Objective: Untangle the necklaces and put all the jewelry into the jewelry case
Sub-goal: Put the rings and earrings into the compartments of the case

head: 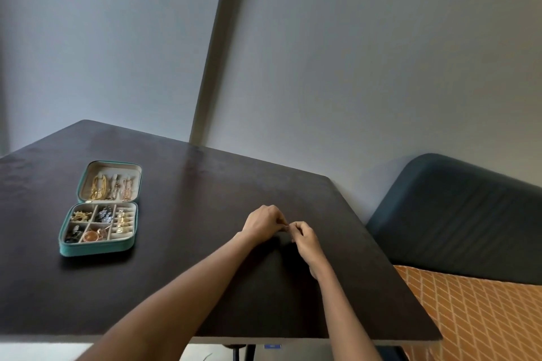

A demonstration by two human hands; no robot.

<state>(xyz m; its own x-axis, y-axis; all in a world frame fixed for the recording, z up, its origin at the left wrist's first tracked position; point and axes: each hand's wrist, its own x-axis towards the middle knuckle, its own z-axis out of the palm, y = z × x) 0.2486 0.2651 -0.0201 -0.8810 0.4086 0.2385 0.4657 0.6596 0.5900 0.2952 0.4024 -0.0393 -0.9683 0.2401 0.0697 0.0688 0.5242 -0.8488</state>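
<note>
On the dark wooden tabletop [181, 243] the open teal zip jewelry case [99, 211] lies well left of my hands, its compartments already full of pieces. My left hand [261, 223] and right hand [306, 240] meet fingertip to fingertip, pinched on something too small to identify, probably a necklace; I'd tease it apart gently, without pulling knots tight.

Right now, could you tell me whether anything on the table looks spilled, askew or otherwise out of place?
Nothing stands out. The jewelry case lies open flat on the dark table, its compartments filled, nothing spilled around it. The left hand and right hand pinch something too small to make out between them.
</note>
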